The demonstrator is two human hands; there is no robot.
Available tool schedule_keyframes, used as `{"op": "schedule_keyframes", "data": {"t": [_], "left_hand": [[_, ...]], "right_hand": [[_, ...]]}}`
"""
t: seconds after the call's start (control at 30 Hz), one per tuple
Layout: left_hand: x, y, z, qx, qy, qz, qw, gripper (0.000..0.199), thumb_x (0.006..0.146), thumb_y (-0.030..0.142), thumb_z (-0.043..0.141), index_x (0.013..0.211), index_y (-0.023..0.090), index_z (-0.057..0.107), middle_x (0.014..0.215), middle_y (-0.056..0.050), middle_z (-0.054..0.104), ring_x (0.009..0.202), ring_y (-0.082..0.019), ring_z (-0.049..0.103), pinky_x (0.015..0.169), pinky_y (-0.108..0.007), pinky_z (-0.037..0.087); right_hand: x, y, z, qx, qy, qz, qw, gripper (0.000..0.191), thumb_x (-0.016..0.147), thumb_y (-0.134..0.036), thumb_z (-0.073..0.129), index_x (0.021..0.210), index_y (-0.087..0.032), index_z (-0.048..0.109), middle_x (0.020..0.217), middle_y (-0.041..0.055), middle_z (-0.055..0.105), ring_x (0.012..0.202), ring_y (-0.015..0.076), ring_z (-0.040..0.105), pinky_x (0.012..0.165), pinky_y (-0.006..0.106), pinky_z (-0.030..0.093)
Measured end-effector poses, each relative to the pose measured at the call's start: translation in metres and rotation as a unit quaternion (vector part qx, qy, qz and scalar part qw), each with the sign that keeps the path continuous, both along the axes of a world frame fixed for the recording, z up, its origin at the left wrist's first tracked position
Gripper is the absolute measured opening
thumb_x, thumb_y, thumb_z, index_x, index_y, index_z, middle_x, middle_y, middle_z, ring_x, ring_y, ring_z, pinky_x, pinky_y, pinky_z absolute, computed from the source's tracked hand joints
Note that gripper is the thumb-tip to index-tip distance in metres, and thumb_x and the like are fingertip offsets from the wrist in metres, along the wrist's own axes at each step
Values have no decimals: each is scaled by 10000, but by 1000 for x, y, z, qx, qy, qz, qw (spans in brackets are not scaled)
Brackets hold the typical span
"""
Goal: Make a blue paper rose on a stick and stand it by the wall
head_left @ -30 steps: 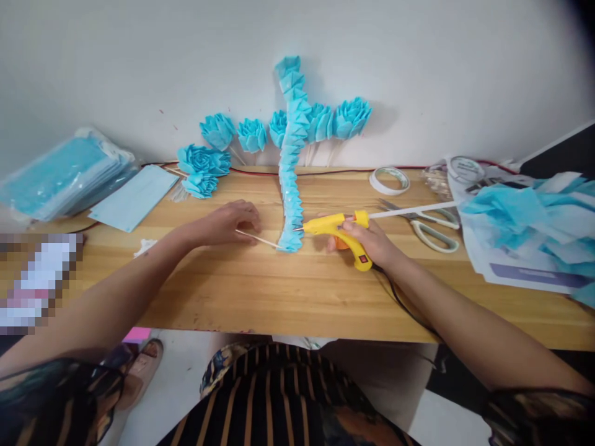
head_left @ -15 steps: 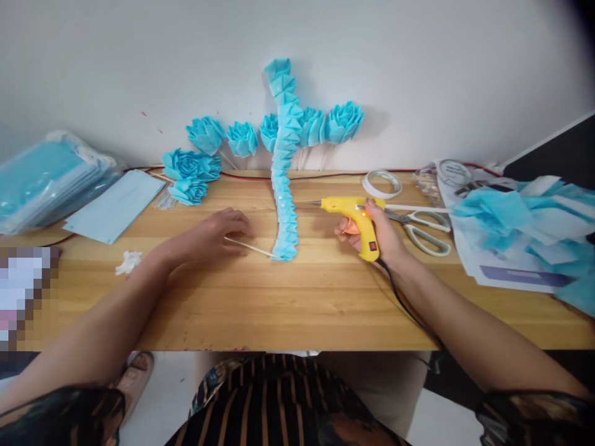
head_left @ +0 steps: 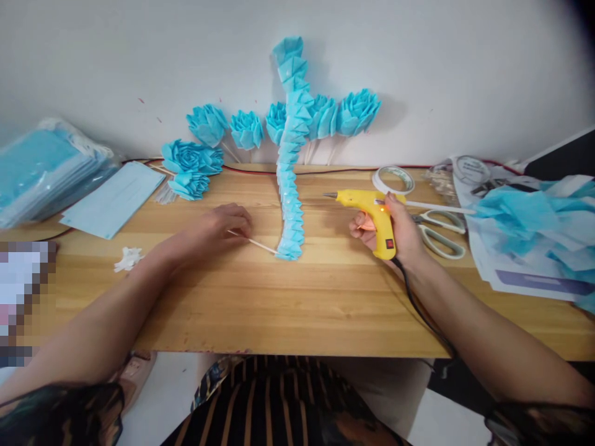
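Observation:
My right hand (head_left: 403,229) grips a yellow hot glue gun (head_left: 367,201), its metal nozzle pointing left and held apart from the strip. A small orange light glows on the gun's side, and a white glue stick (head_left: 439,207) juts from its back. A long strip of folded light-blue petals (head_left: 292,167) runs from the table up against the wall. At its lower end it meets the tip of a thin wooden stick (head_left: 258,243). My left hand (head_left: 223,220) is closed on the stick's other end, with the fingertips partly hidden.
Blue paper flowers on sticks (head_left: 357,111) lean along the wall. Scissors (head_left: 441,232) and a tape roll (head_left: 393,179) lie at right, beside blue scraps (head_left: 534,217). On the left are blue sheets (head_left: 114,198), a plastic-wrapped stack (head_left: 46,167) and white bits (head_left: 129,259).
The glue gun in my right hand has drawn back to the right, away from the petal strip. My left hand still holds the stick. The whole view has shifted slightly.

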State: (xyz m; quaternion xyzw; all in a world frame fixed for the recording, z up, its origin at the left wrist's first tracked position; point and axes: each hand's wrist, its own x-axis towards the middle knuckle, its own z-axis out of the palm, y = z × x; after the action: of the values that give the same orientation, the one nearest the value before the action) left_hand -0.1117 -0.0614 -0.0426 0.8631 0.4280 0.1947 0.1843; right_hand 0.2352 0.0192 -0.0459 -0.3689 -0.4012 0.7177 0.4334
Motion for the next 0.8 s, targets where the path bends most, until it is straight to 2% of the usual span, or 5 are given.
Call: {"op": "schedule_keyframes", "data": {"t": [0.27,0.5,0.7,0.8], "left_hand": [[2,-1,3,-4,15,14,1000,254,999,289,513,830,159,650,889,-75,676,844,-178,600,759,-284,432],[0,-4,3,-48,35,60,996,196,978,297,534,895,166,654,865,-43,672,786,-154,602,711,-251,413],[-1,-3,-2,-39,23,39,998,257,1016,316,479,916,163,661,892,-58,682,815,-167,612,732,-266,421],[-1,-2,-4,-34,18,32,999,263,1019,318,476,909,162,658,894,-61,680,816,-172,611,735,-272,424]], "right_hand": [[4,3,-5,12,-12,17,1000,417,739,-604,743,784,-198,658,603,21,664,561,154,607,515,262,487],[7,2,-7,12,-21,37,999,384,887,-580,609,813,-208,667,633,25,658,590,142,593,583,271,481],[9,3,-11,32,-35,44,998,412,864,-616,636,824,-208,668,643,27,675,601,156,608,577,282,474],[9,2,-13,65,-87,66,992,486,851,-681,610,756,-208,667,642,47,678,621,179,642,576,301,481]]}}
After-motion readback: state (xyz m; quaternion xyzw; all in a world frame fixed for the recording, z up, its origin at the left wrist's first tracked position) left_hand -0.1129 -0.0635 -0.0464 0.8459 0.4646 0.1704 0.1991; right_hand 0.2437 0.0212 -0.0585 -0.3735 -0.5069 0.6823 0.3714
